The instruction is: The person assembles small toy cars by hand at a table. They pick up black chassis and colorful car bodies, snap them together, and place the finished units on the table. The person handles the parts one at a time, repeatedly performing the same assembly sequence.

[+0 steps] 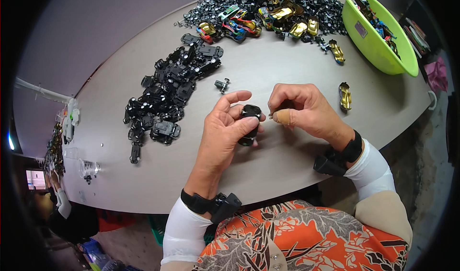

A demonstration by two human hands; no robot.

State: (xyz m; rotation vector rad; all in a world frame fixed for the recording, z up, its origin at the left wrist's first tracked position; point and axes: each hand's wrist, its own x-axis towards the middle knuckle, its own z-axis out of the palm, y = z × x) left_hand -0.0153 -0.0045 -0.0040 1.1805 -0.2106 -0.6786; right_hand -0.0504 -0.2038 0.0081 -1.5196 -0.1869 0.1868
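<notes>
My left hand is closed around a black toy car part, its thumb pressed across the middle. Just to the right, my right hand pinches a tiny metallic piece between thumb and forefinger, too small to name surely. A tan bandage wraps the right thumb. The two hands are close but apart. Beyond the left hand lies a small wheel-and-axle piece on the table. A gold toy car rests to the right of my right hand.
Black car chassis are heaped on the left. Loose wheel pieces cover the far edge, with colourful toy cars before them. A green basin stands far right, a clear cup near left. Another person works at left.
</notes>
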